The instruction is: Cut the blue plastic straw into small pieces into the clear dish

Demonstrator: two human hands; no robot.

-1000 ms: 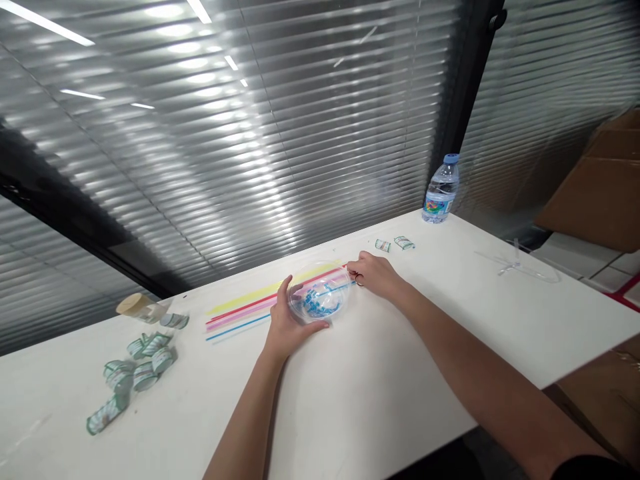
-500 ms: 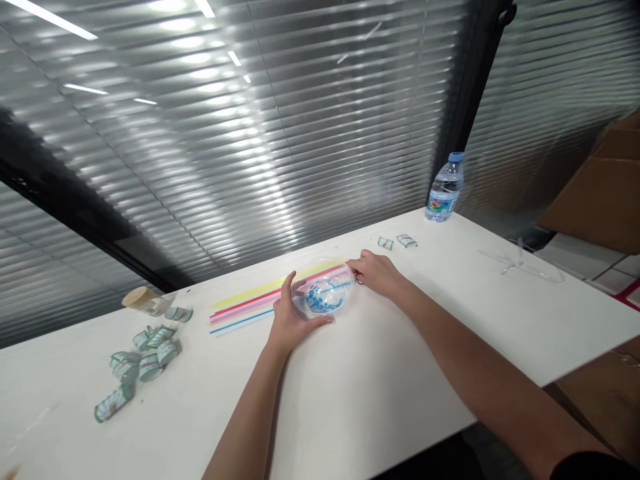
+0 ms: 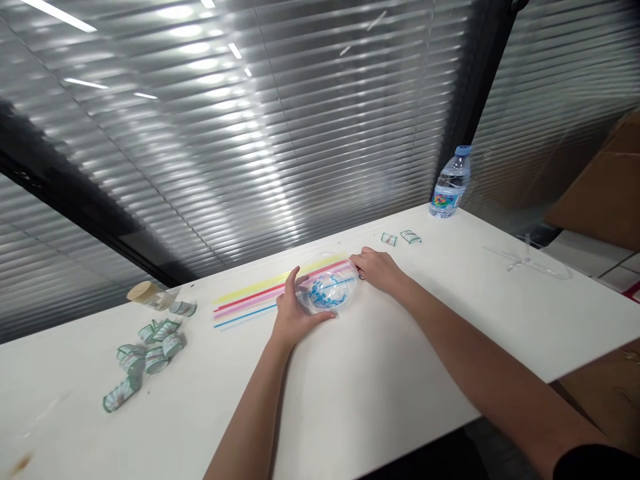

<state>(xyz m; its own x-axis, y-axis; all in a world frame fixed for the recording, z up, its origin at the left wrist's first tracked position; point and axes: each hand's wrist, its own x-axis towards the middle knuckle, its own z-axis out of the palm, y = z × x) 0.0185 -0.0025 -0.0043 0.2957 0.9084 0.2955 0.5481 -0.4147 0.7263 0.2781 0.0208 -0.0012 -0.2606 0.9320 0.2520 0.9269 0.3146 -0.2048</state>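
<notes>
My left hand (image 3: 293,315) curls round the near left side of a clear plastic bowl (image 3: 327,291) that holds several small blue pieces. The bowl rests on the white table (image 3: 380,373), over the right ends of several long coloured straws (image 3: 250,303): yellow, red, pink and blue. My right hand (image 3: 379,268) lies just right of the bowl, fingers closed at the straws' right ends; what it pinches is too small to name.
Several rolled green-and-white labels (image 3: 150,353) lie at the left beside a small jar with a tan lid (image 3: 145,293). Two more label rolls (image 3: 400,237) and a water bottle (image 3: 451,183) stand at the far right. A clear plastic piece (image 3: 530,263) lies right. Blinds back the table.
The view has drifted slightly, so everything sits a little higher and to the right. Both hands and the bowl keep the same places relative to the straws.
</notes>
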